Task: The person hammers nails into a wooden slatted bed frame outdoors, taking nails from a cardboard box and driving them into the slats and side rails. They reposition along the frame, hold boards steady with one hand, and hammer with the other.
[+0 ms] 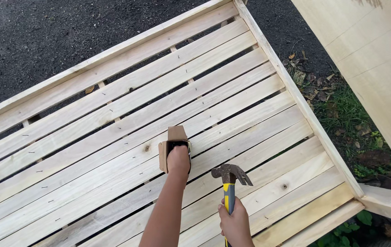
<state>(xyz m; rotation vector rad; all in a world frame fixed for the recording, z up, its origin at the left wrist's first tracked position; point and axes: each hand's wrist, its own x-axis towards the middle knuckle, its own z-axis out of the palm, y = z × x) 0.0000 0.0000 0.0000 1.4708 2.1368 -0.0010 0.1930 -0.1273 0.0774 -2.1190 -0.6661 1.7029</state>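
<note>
Left hand [178, 160]: we see it reaching into a small cardboard box [171, 148]; its fingers are hidden inside the opening, so we cannot tell whether they are clenched or released.
Box position: it sits on the slatted wooden frame [113, 114], near the middle, with one flap standing open at its far end.
Right hand [235, 222]: we find its fingers wrapped tight about the handle of a claw hammer [228, 180].
Hammer position: just right of the box and apart from it; the head is above the fist, over the slats.
Hammer make: a dark, rust-flecked metal head with a curved claw, and a yellow and dark handle.
Frame make: pale raw planks with knots and grain, narrow gaps between them, rows of small dark nail heads.
Surroundings: dark gravel ground [44, 32] beyond the frame, grass and dry leaves [341, 114] at right, a pale plywood sheet [378, 59] beside them.
</note>
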